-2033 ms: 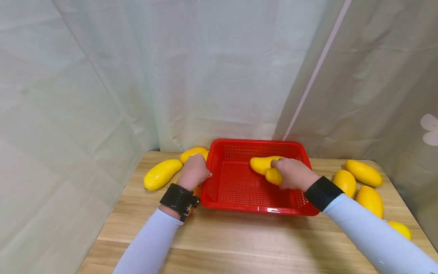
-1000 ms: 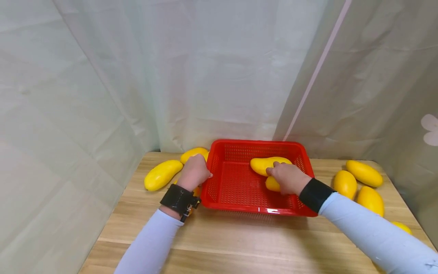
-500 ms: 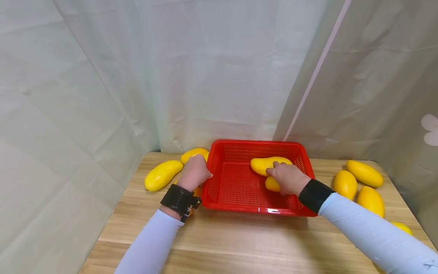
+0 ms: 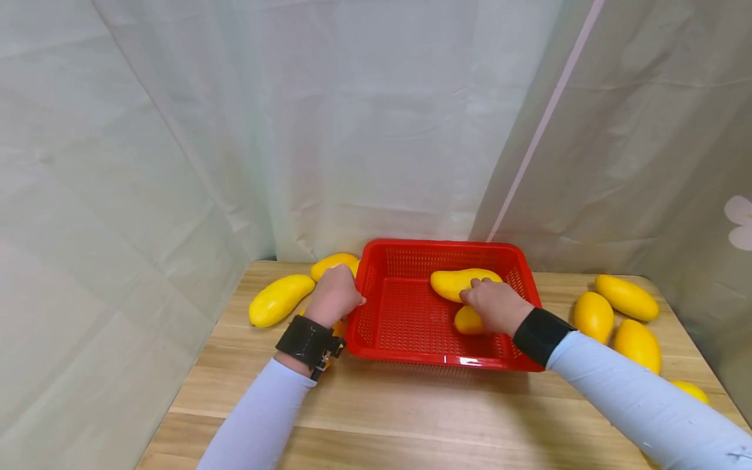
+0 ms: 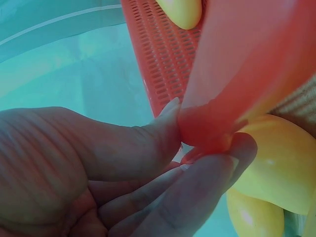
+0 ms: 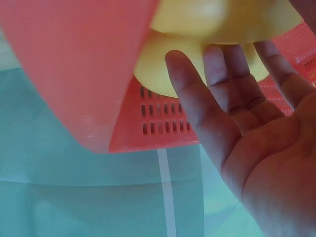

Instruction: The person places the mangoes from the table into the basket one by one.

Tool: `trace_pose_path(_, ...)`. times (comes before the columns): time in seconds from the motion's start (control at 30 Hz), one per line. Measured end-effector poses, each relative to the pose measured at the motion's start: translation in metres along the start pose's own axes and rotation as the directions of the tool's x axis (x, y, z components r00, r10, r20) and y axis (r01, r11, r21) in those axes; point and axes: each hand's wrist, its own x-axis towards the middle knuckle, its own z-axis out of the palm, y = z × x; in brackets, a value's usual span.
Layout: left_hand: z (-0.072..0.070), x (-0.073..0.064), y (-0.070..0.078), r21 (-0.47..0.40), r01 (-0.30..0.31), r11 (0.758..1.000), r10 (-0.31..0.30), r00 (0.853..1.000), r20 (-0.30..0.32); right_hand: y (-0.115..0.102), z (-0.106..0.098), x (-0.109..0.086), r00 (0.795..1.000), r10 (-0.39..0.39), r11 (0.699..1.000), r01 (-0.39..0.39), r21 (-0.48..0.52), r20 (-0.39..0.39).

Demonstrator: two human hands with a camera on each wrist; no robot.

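A red plastic basket (image 4: 405, 357) with slotted walls stands on the wooden table. My left hand (image 4: 333, 297) pinches its left rim between thumb and fingers, as the left wrist view shows. Inside the basket, toward the right, lie two yellow mangoes: a long one (image 4: 455, 283) behind and another (image 4: 467, 321) in front, partly hidden by my right hand (image 4: 498, 305). In the right wrist view, the fingers (image 6: 190, 86) of that hand are extended and spread against the mangoes, not curled round either; exact contact is hard to tell.
Left of the basket lie several mangoes, among them a long one (image 4: 281, 300) and another (image 4: 333, 264) near the back edge; my left hand partly covers others. More mangoes (image 4: 637, 346) lie to the right, near my right forearm. A pale curtain (image 4: 376, 130) hangs behind the table.
Two seconds ago my right hand held the front mango; it has since lowered slightly and loosened its fingers, leaving the mango in the basket. The left hand stays on the rim.
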Motion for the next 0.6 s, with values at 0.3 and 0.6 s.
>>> trace_pose_path(0.3,0.0008,0.0001,-0.0009,-0.004,-0.005,1.000,0.005,1.000,0.000,0.0012,0.0028,0.0002,1.000,0.017,1.000,-0.017,-0.007,0.001)
trace_pose_path(0.6,0.0008,-0.0004,-0.0030,-0.011,-0.015,1.000,0.015,1.000,-0.005,-0.0023,-0.0063,-0.0050,0.998,0.052,0.998,-0.053,0.043,0.018)
